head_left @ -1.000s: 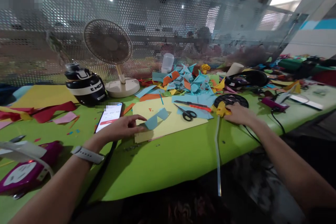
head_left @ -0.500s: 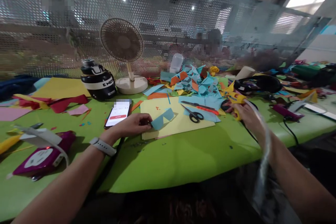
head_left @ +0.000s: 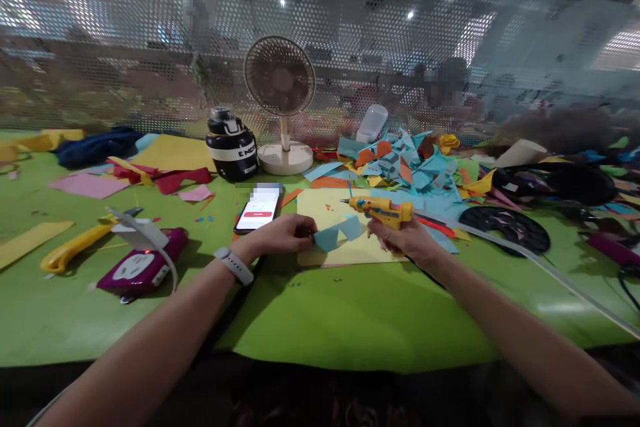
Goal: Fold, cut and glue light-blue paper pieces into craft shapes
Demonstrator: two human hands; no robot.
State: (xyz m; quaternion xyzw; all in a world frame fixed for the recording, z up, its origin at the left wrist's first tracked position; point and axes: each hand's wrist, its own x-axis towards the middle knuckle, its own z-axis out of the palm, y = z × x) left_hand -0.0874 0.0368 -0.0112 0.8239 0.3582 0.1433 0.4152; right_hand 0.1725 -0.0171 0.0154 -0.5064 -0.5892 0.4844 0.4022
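Between its fingertips my left hand (head_left: 296,233) pinches one end of a folded light blue paper piece (head_left: 337,234), which lies over a yellow sheet (head_left: 320,203). My right hand (head_left: 400,237) grips the handle of a yellow glue gun (head_left: 383,210). The gun's metal tip points left, just above the blue piece and apart from it. Behind the right hand, the red part of a tool (head_left: 440,227) shows; the scissors are hidden from view.
A phone (head_left: 259,207), black bottle (head_left: 232,147) and fan (head_left: 281,80) stand left of a blue paper pile (head_left: 415,160). A purple power box (head_left: 145,267) and yellow cutter (head_left: 83,243) lie at left. A black round tray (head_left: 505,227) sits at right.
My right hand has brought the glue gun left, over the yellow sheet. My left hand still holds the blue piece. The view has turned left, and a black round tray has come into sight.
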